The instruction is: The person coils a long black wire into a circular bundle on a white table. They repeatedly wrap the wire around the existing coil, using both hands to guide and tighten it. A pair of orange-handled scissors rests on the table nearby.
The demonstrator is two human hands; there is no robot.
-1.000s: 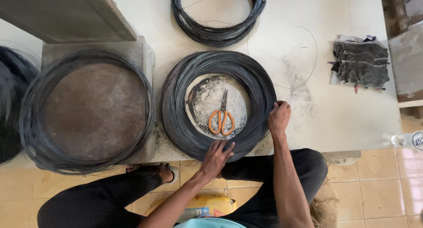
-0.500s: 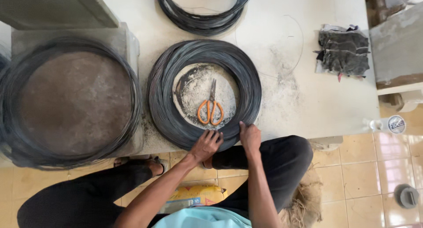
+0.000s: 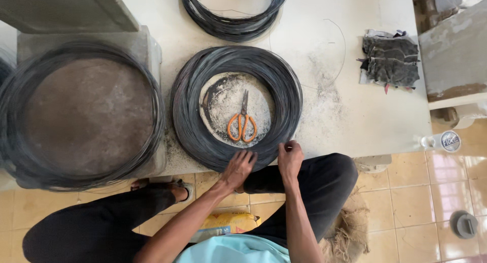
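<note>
A thick coil of dark wire [image 3: 188, 110] lies flat on a pale, dusty table [image 3: 355, 110]. Orange-handled scissors [image 3: 242, 126] rest in the coil's open middle. My left hand [image 3: 238, 169] lies flat on the coil's near edge with its fingers spread. Beside it, my right hand [image 3: 290, 159] is at the coil's near right edge, its fingertips pinched on a strand of the wire.
A second wire coil [image 3: 231, 22] lies at the table's far side. Left, a larger coil [image 3: 152, 116] rings a rusty round drum [image 3: 86, 116]. Dark folded cloths [image 3: 389, 60] sit at the right, a bottle cap [image 3: 449, 141] at the table's corner. Below are my legs and tiled floor.
My right hand has slid from the coil's right side down to its near edge, next to my left hand, and now pinches a strand. The view has shifted slightly.
</note>
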